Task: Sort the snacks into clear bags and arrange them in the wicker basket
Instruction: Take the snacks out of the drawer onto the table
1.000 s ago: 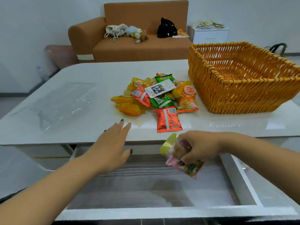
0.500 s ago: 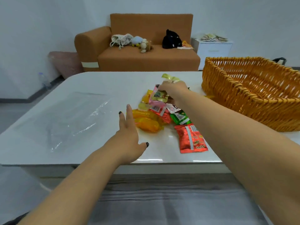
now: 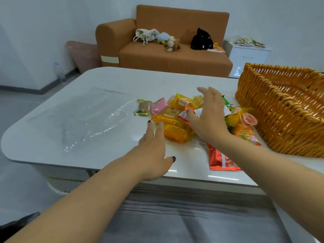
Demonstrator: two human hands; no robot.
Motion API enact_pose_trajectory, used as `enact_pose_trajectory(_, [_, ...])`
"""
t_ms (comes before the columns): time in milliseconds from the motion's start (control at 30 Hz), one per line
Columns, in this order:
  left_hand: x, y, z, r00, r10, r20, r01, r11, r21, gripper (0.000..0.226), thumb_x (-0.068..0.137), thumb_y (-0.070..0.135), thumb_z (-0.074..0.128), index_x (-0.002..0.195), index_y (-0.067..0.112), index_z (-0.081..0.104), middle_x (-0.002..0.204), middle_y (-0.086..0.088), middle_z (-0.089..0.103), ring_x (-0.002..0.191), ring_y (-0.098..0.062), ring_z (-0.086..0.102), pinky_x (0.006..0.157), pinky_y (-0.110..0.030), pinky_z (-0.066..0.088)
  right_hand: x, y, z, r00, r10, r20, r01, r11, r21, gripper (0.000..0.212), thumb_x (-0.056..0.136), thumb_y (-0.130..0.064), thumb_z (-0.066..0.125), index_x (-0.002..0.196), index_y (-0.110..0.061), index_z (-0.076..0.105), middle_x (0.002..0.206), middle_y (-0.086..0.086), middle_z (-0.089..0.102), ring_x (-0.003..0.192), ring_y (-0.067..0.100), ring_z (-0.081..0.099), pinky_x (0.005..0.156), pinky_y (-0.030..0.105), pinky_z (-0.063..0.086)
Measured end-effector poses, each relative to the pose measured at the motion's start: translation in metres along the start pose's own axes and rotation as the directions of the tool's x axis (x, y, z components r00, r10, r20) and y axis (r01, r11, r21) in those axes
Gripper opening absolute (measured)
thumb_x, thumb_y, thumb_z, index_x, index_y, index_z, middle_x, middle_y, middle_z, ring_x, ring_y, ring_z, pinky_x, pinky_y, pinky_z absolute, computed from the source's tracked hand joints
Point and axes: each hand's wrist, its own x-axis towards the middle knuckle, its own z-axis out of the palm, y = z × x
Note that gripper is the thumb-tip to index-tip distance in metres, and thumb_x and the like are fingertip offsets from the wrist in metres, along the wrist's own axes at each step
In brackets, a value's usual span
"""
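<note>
Head view: spread right hand [image 3: 208, 118] hides part of the snack pile [image 3: 177, 118], wicker basket [image 3: 284, 116] beside, left hand [image 3: 154, 153] flat.

Left grip [image 3: 154, 148] flat, fingers straight; right grip [image 3: 208, 116] spread, hovering.

Nothing readable here: the yellow snack packet with a white label [image 3: 182, 102], centre of frame, carries red characters too blurred to make out, and the red foil packet [image 3: 220, 159] at lower centre shows only smeared print.
</note>
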Motion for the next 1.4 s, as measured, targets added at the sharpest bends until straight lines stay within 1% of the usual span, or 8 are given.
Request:
enact_pose_trajectory(100, [0.011, 0.005, 0.011, 0.995, 0.087, -0.045, -0.084, 0.995, 0.05, 0.086, 0.099, 0.048, 0.046, 0.153, 0.027, -0.018, 0.158, -0.001, -0.031, 0.15, -0.028, -0.014, 0.122, -0.046, 0.012, -0.028, 0.044, -0.018, 0.971, 0.175, 0.162, -0.112, 0.933, -0.341, 0.075, 0.087, -0.059, 0.052, 0.149, -0.041, 0.014, 0.16, 0.006, -0.002, 0.147, 0.033, -0.005, 0.115, 0.057, 0.01])
enact_pose_trajectory(267, [0.052, -0.001, 0.023, 0.981, 0.113, -0.158, -0.087, 0.983, 0.162, 0.079, 0.099, 0.052, 0.039, 0.151, 0.038, -0.019, 0.16, -0.002, -0.027, 0.147, -0.033, -0.022, 0.121, -0.053, 0.007, -0.049, 0.088, -0.009, 0.895, 0.346, 0.281, -0.243, 0.907, -0.343, 0.078, 0.087, -0.07, 0.039, 0.15, -0.047, -0.001, 0.159, 0.001, -0.019, 0.145, 0.036, -0.018, 0.112, 0.067, 0.001])
enact_pose_trajectory(467, [0.097, -0.013, 0.05, 0.892, 0.279, -0.355, -0.221, 0.956, 0.195, 0.073, 0.092, 0.066, 0.029, 0.151, 0.047, -0.008, 0.164, 0.001, -0.009, 0.149, -0.026, -0.016, 0.121, -0.053, 0.008, -0.036, 0.091, 0.018, 0.942, 0.225, 0.249, -0.131, 0.929, -0.346, 0.072, 0.089, -0.068, 0.035, 0.149, -0.049, -0.002, 0.161, -0.001, -0.01, 0.145, 0.039, -0.013, 0.107, 0.073, 0.001])
enact_pose_trajectory(633, [0.115, -0.018, 0.052, 0.821, 0.141, -0.553, -0.101, 0.99, 0.103, 0.065, 0.091, 0.061, 0.045, 0.149, 0.036, 0.032, 0.159, -0.005, 0.022, 0.149, -0.028, 0.007, 0.119, -0.052, 0.019, -0.016, 0.098, 0.032, 0.953, 0.143, 0.266, -0.064, 0.957, -0.283, 0.068, 0.091, -0.063, 0.036, 0.15, -0.046, 0.007, 0.161, -0.004, 0.009, 0.146, 0.038, -0.014, 0.106, 0.073, -0.002])
enact_pose_trajectory(800, [0.115, -0.017, 0.054, 0.782, 0.013, -0.623, 0.046, 0.996, 0.078, 0.061, 0.09, 0.058, 0.051, 0.143, 0.028, 0.042, 0.157, -0.008, 0.027, 0.148, -0.032, 0.01, 0.116, -0.059, 0.02, -0.016, 0.099, 0.035, 0.969, 0.215, 0.119, -0.17, 0.935, -0.312, 0.064, 0.093, -0.058, 0.035, 0.149, -0.028, 0.025, 0.155, 0.003, 0.027, 0.147, 0.032, 0.001, 0.109, 0.067, 0.006])
enact_pose_trajectory(900, [0.107, -0.017, 0.053, 0.817, 0.019, -0.576, 0.023, 0.998, 0.066, 0.066, 0.09, 0.059, 0.051, 0.148, 0.033, 0.035, 0.161, -0.004, 0.017, 0.15, -0.03, -0.001, 0.117, -0.063, 0.009, -0.026, 0.098, 0.027, 0.96, 0.253, 0.122, -0.213, 0.939, -0.27, 0.064, 0.094, -0.057, 0.035, 0.15, -0.027, 0.023, 0.155, 0.007, 0.023, 0.147, 0.03, 0.002, 0.111, 0.065, 0.007])
enact_pose_trajectory(1133, [0.053, -0.011, 0.073, 0.835, 0.248, -0.492, -0.126, 0.955, 0.267, 0.094, 0.084, 0.076, 0.02, 0.15, 0.028, -0.027, 0.156, -0.005, -0.036, 0.145, -0.028, -0.03, 0.112, -0.059, -0.017, -0.075, 0.086, -0.036, 0.934, -0.009, 0.358, 0.098, 0.968, -0.232, 0.092, 0.076, -0.082, 0.013, 0.153, -0.035, -0.004, 0.162, 0.003, -0.003, 0.148, 0.025, -0.014, 0.117, 0.052, 0.001])
enact_pose_trajectory(1400, [-0.032, -0.001, 0.102, 0.982, 0.191, 0.0, -0.179, 0.918, 0.355, 0.115, 0.059, 0.096, 0.008, 0.148, 0.032, -0.028, 0.156, 0.0, -0.035, 0.14, -0.026, -0.038, 0.117, -0.052, -0.018, -0.157, 0.104, -0.095, 0.614, 0.203, 0.763, 0.128, 0.928, -0.35, 0.117, 0.054, -0.097, 0.013, 0.15, -0.036, -0.016, 0.158, -0.002, -0.026, 0.143, 0.022, -0.028, 0.116, 0.055, -0.012])
